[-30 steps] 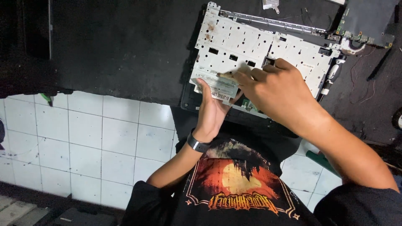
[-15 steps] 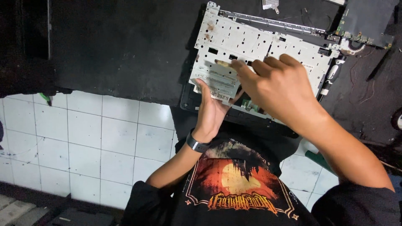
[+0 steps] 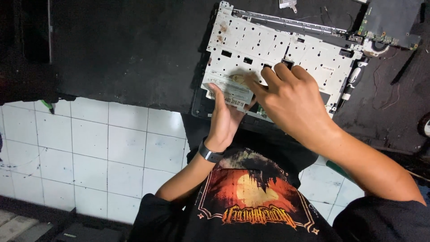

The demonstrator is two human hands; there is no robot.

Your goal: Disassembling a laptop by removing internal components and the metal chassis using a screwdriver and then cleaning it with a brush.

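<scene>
Head view, looking down at a dark work surface (image 3: pixel 125 54) with a white tiled floor (image 3: pixel 89 148) below it. The white perforated metal keyboard backplate (image 3: pixel 277 45) of an opened laptop lies on the dark surface, top centre to right, set in its black base. Left hand (image 3: pixel 224 118) comes up from below, palm pressed flat against the near edge, fingers extended under a small pale rectangular part with a label (image 3: pixel 226 89) that sits on the plate's lower left corner; not closed around it, more a support. Black wristband (image 3: pixel 210 153) on that wrist. Right hand (image 3: pixel 291 101) lies over the plate's middle, fingers curled, fingertips (image 3: pixel 251 83) pinching or pressing the right end of the same labelled part; full grip cannot tell. Green circuit board (image 3: pixel 389 20) sits at the top right, just beside the plate's far corner. Black printed t-shirt (image 3: pixel 255 192) fills the bottom.
</scene>
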